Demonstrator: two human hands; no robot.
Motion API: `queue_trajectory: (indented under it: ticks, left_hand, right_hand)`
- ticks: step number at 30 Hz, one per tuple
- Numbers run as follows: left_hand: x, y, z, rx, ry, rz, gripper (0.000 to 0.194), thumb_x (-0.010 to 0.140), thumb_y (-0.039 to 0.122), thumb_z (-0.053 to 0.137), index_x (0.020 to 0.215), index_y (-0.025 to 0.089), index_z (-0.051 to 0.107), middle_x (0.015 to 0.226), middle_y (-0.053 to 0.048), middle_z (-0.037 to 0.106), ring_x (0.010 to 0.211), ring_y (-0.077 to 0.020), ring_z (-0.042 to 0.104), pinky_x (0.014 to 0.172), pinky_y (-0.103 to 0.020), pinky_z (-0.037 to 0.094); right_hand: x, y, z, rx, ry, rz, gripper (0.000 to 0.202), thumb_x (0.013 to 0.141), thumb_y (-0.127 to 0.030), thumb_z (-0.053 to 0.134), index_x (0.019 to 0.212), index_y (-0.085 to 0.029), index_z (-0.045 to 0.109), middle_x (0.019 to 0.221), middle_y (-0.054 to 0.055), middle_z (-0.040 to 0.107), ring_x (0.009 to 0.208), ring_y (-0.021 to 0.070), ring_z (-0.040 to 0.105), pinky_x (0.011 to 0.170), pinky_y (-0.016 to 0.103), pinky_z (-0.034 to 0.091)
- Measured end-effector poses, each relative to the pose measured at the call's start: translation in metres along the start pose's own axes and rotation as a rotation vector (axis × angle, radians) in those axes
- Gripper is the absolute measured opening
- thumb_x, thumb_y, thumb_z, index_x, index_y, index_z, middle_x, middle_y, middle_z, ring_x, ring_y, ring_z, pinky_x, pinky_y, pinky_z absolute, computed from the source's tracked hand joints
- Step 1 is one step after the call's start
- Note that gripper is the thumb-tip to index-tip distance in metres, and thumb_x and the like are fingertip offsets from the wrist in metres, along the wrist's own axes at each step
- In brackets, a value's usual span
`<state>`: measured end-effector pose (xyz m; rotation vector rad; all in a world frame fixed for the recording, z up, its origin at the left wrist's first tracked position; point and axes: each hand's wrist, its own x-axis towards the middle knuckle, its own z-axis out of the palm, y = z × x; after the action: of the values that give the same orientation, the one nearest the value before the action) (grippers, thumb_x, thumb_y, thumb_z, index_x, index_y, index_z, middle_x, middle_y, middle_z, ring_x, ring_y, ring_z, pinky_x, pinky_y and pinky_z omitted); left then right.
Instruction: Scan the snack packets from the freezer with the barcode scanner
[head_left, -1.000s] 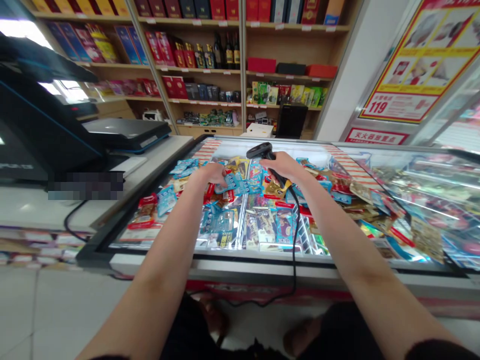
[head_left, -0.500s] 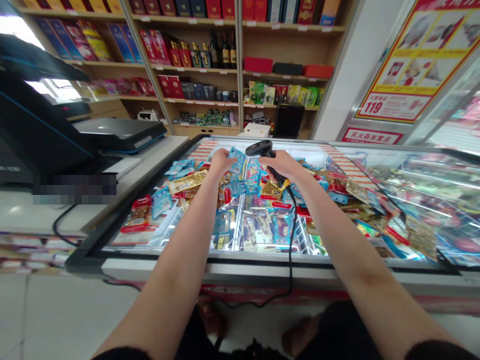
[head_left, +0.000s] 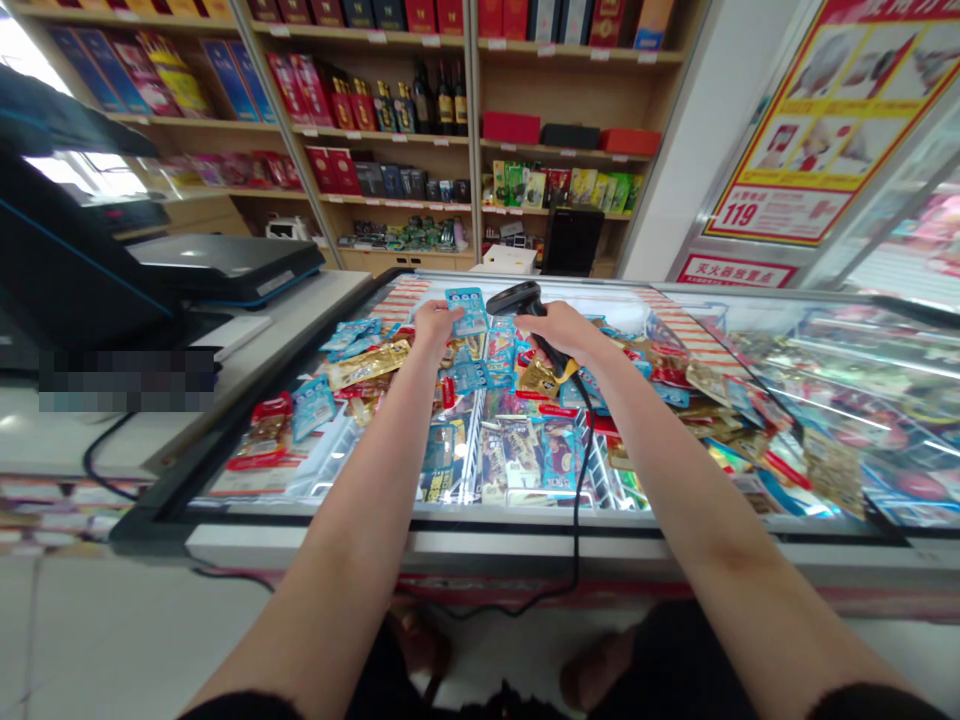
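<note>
My left hand (head_left: 435,328) pinches a small blue snack packet (head_left: 468,311) by its left edge, holding it up over the freezer's glass top. Wrapped round the handle of a black barcode scanner (head_left: 516,298) is my right hand (head_left: 564,332). The scanner's head points left, towards the packet, with a small gap between them. From its handle a black cable (head_left: 579,500) hangs down over the freezer's front edge. Below both hands lie blue, red and gold snack packets, among them a gold packet (head_left: 370,365) left of my left hand.
The chest freezer (head_left: 300,541) has wire baskets and packages under its glass. A counter (head_left: 45,436) with a flat black scale-like device (head_left: 232,262) and a dark machine (head_left: 67,270) stands at left. Shelves of boxes and bottles (head_left: 442,95) line the back; a red-yellow poster (head_left: 825,130) hangs right.
The blue packet has turned from a tilt to nearly upright, its face more towards me. My right hand keeps its grip on the scanner. The whole view has shifted slightly.
</note>
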<state>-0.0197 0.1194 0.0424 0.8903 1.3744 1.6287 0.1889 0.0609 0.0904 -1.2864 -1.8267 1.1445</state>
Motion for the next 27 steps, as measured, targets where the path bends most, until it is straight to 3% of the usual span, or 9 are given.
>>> queue_trajectory:
  ticks: [19,27]
  left_hand:
    - [0.006,0.002,0.005,0.014,0.0,0.022,0.04,0.059,0.014,0.082,0.072,0.021,0.045,0.056,0.008,0.051,0.053,-0.0098,0.056,0.053,-0.019,0.04]
    - [0.003,-0.001,0.011,0.023,-0.017,0.037,0.038,0.059,0.014,0.081,0.073,0.021,0.046,0.056,0.008,0.051,0.056,-0.0111,0.059,0.056,-0.02,0.044]
  right_hand:
    - [-0.002,-0.002,-0.002,0.013,0.0,0.056,0.033,0.085,-0.03,0.071,0.061,-0.021,0.05,0.045,0.002,0.055,0.039,0.0139,0.05,0.04,0.024,0.042]
    - [-0.002,-0.002,-0.009,0.004,-0.005,0.07,0.034,0.088,-0.029,0.069,0.06,-0.021,0.051,0.045,0.003,0.055,0.038,0.0139,0.049,0.041,0.026,0.043]
